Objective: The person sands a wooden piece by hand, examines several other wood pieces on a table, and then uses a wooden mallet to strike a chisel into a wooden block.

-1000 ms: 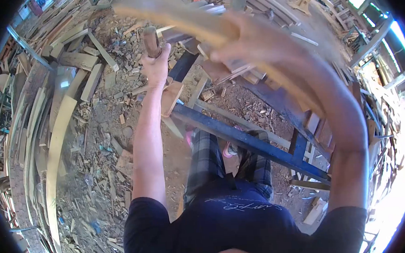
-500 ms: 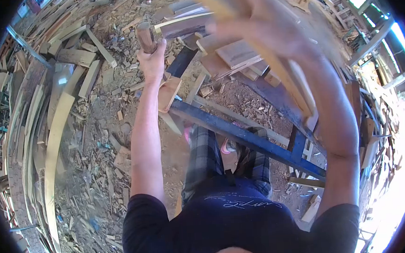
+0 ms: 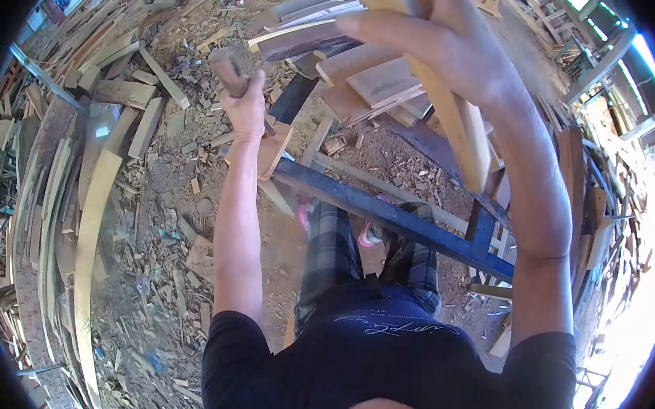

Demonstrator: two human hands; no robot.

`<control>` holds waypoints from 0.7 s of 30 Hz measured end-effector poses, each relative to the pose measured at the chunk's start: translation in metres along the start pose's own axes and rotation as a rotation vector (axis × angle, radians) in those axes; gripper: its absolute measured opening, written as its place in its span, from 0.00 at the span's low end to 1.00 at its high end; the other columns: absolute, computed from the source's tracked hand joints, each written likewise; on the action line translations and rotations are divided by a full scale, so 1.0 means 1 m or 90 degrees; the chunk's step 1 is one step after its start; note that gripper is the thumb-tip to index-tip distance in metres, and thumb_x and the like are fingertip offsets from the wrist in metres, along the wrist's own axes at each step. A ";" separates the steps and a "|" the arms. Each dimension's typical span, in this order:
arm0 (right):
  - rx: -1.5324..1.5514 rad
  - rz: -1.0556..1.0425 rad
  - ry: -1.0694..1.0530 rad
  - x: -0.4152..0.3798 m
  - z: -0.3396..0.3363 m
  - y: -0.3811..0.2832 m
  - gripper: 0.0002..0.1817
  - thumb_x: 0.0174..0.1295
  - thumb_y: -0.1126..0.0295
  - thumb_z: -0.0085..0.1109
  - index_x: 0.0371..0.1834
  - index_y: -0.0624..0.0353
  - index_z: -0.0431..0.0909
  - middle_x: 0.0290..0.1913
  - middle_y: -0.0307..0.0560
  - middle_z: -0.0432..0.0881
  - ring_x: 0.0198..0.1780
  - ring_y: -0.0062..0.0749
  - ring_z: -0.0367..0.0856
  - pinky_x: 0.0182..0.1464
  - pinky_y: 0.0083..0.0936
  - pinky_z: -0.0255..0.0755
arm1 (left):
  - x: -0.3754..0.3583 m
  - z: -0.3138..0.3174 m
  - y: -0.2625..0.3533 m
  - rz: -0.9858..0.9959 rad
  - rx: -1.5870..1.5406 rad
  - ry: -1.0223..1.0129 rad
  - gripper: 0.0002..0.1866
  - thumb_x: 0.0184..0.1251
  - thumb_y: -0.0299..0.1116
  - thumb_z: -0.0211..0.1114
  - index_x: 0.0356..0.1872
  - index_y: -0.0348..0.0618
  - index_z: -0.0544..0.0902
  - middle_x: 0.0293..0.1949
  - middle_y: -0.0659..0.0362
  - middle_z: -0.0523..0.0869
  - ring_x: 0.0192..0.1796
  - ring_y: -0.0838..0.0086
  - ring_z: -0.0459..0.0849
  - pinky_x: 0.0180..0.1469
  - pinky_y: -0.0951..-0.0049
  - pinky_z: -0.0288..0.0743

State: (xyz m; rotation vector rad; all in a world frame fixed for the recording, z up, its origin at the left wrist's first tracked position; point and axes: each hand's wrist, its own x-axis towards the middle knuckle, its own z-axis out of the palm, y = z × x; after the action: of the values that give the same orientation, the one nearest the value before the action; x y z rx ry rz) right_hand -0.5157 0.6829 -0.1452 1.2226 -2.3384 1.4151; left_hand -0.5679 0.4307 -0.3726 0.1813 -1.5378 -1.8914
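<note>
Gripping hard, your left hand has its fingers clenched round the wooden handle of a mallet-like tool, head up and tilted away from you, out over the littered ground. Your right hand is wrapped tight on a curved wooden strip, lifted close to the camera, its lower end hanging down toward the blue steel frame. Just beyond that hand lies a stack of short boards resting on the frame, and a small block sits under your left wrist at the frame's near corner. Further out, long bent planks lie along the left, offcuts and chips everywhere between.

My read: you're bringing the strip in to work it with the tool. Set the strip down firm on the frame or the stack before any blow, so it can't spring. Keep your right fingers well back from the spot you'll hit. Let the head fall square, wrist loose, and watch your footing among those scraps
</note>
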 end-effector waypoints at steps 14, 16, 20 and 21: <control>-0.002 0.058 0.064 -0.039 0.012 0.008 0.31 0.53 0.60 0.66 0.59 0.64 0.71 0.39 0.40 0.77 0.41 0.22 0.74 0.44 0.20 0.67 | -0.006 -0.007 0.016 0.047 -0.051 0.038 0.16 0.61 0.31 0.72 0.21 0.49 0.72 0.15 0.70 0.72 0.14 0.86 0.67 0.18 0.81 0.58; -0.006 0.067 0.049 -0.041 0.008 0.007 0.32 0.53 0.60 0.67 0.59 0.63 0.71 0.39 0.40 0.77 0.41 0.22 0.74 0.44 0.20 0.67 | -0.006 -0.006 0.014 0.054 -0.050 0.036 0.16 0.61 0.32 0.72 0.20 0.48 0.73 0.16 0.70 0.72 0.16 0.87 0.67 0.19 0.82 0.58; -0.035 0.109 0.038 -0.044 0.006 0.004 0.32 0.53 0.60 0.67 0.60 0.63 0.71 0.39 0.40 0.77 0.41 0.22 0.74 0.44 0.21 0.68 | -0.005 -0.004 0.013 0.071 -0.037 0.054 0.16 0.61 0.31 0.72 0.19 0.48 0.73 0.18 0.71 0.72 0.19 0.88 0.66 0.22 0.82 0.59; -0.031 0.122 0.037 -0.045 0.006 0.004 0.32 0.53 0.60 0.67 0.60 0.63 0.70 0.39 0.40 0.77 0.41 0.22 0.74 0.44 0.21 0.68 | -0.004 -0.004 0.012 0.079 -0.022 0.042 0.16 0.61 0.31 0.72 0.19 0.47 0.73 0.18 0.72 0.72 0.20 0.89 0.66 0.23 0.82 0.59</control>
State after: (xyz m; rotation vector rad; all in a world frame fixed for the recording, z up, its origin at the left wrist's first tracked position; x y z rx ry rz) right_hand -0.4872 0.7041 -0.1732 0.9544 -2.4897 1.4179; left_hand -0.5574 0.4289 -0.3644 0.1291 -1.4381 -1.7962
